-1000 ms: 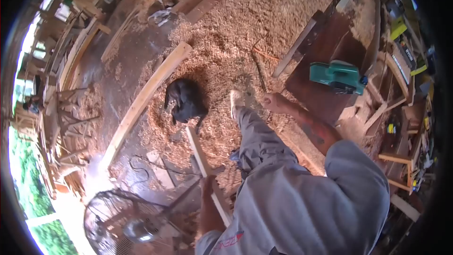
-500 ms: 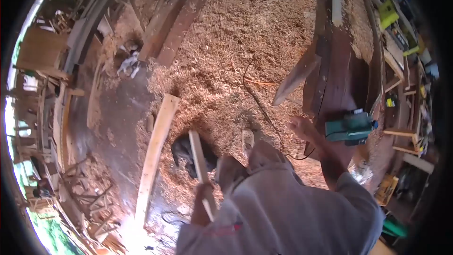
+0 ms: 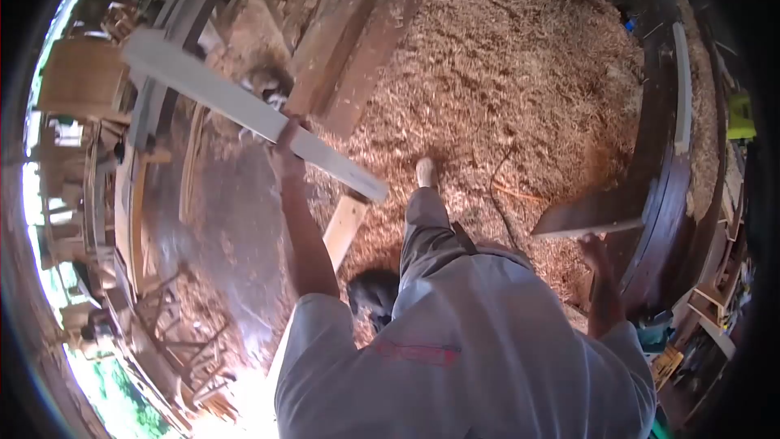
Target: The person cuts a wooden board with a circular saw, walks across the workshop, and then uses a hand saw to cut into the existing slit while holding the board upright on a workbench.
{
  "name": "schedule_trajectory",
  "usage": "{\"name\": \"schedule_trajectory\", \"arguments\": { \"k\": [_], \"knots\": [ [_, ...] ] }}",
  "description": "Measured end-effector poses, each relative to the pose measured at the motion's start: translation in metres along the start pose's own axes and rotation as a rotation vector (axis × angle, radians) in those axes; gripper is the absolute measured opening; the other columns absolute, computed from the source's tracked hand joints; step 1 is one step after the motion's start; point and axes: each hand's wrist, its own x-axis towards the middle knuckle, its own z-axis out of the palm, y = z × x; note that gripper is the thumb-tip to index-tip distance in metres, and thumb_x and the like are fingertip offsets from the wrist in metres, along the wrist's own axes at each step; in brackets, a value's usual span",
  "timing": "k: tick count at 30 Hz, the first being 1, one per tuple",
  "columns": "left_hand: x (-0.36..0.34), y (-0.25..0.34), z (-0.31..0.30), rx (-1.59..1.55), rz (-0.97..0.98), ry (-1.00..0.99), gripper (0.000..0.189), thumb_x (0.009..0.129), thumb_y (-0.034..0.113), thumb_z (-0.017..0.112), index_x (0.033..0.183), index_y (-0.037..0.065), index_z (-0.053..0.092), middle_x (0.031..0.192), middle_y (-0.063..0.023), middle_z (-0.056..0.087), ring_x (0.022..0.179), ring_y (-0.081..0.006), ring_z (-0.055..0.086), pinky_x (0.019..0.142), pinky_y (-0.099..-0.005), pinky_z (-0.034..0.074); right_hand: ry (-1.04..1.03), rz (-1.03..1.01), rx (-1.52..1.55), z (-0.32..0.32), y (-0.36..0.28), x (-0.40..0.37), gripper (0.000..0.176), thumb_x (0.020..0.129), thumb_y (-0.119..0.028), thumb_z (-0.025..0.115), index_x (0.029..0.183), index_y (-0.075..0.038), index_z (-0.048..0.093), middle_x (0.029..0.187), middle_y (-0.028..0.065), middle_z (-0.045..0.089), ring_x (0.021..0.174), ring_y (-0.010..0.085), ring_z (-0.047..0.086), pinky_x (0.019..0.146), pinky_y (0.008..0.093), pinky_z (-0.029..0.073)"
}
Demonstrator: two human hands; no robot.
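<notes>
My left hand (image 3: 286,148) is wrapped round the middle of a long pale board (image 3: 207,89), which slants from the upper left down toward the centre. Below it, another light plank (image 3: 344,226) lies on the ground, partly hidden by my arm and shirt. On the right, my right hand (image 3: 595,250) is at the lower edge of a brown board end (image 3: 593,213) beside the dark timber; its fingers are too small to make out. The green power tool (image 3: 654,333) shows only in part, beyond my right sleeve.
Wood shavings (image 3: 504,73) cover the ground ahead, with a cable (image 3: 497,199) across them. Long timbers (image 3: 357,41) lie at the upper left. A dark animal (image 3: 374,293) is close by my leg. Scrap wood (image 3: 191,341) is piled at the lower left.
My left hand has swung the pale board up and forward, away from my side. My right hand has moved to the brown board end. The view has turned and my foot is further forward.
</notes>
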Motion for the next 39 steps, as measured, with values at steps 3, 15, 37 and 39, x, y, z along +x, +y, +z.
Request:
{"name": "schedule_trajectory", "arguments": {
  "k": [3, 15, 37, 39],
  "knots": [
    [0.097, 0.035, 0.051, -0.172, 0.006, -0.086, 0.04, 0.093, 0.013, 0.066, 0.128, 0.002, 0.052, 0.103, -0.0137, 0.064, 0.092, -0.0259, 0.063, 0.087, -0.0427, 0.052, -0.401, 0.016, 0.236, 0.052, 0.017, -0.036, 0.022, 0.092, -0.02, 0.067, 0.079, -0.002, 0.063, 0.073, 0.0154, 0.067, 0.055, 0.0216, 0.062, 0.046, 0.0377, 0.046],
    [0.427, -0.088, 0.193, -0.66, 0.117, -0.427, 0.05, 0.071, -0.013, 0.063, 0.114, 0.011, 0.07, 0.118, -0.0067, 0.067, 0.127, -0.0282, 0.057, 0.12, -0.0477, 0.036, -0.391, 1.182, 1.026, -0.013, -0.23, 0.083, 0.019, 0.093, -0.018, 0.069, 0.09, 0.001, 0.069, 0.069, 0.0139, 0.064, 0.054, 0.0248, 0.064, 0.042, 0.0375, 0.049],
    [0.83, -0.302, 0.433, -0.111, 0.108, 0.186, 0.032, 0.077, 0.007, 0.076, 0.108, 0.007, 0.068, 0.099, -0.0015, 0.064, 0.088, -0.0154, 0.06, 0.081, -0.0307, 0.047, 0.094, 0.102, 0.328, -0.52, -0.311, 1.071, 0.035, 0.09, -0.028, 0.072, 0.115, -0.004, 0.071, 0.099, 0.014, 0.073, 0.089, 0.0248, 0.07, 0.076, 0.0411, 0.055],
    [0.855, -0.252, 0.498, -0.093, -0.243, 0.454, 0.031, 0.08, 0.001, 0.074, 0.11, 0.008, 0.068, 0.102, -0.0004, 0.064, 0.095, -0.0168, 0.062, 0.087, -0.035, 0.049, 0.001, -0.201, 0.226, -0.5, -0.241, 1.101, 0.03, 0.091, -0.032, 0.073, 0.1, -0.004, 0.075, 0.088, 0.0138, 0.073, 0.08, 0.0227, 0.07, 0.07, 0.0391, 0.055]
  ]
}}
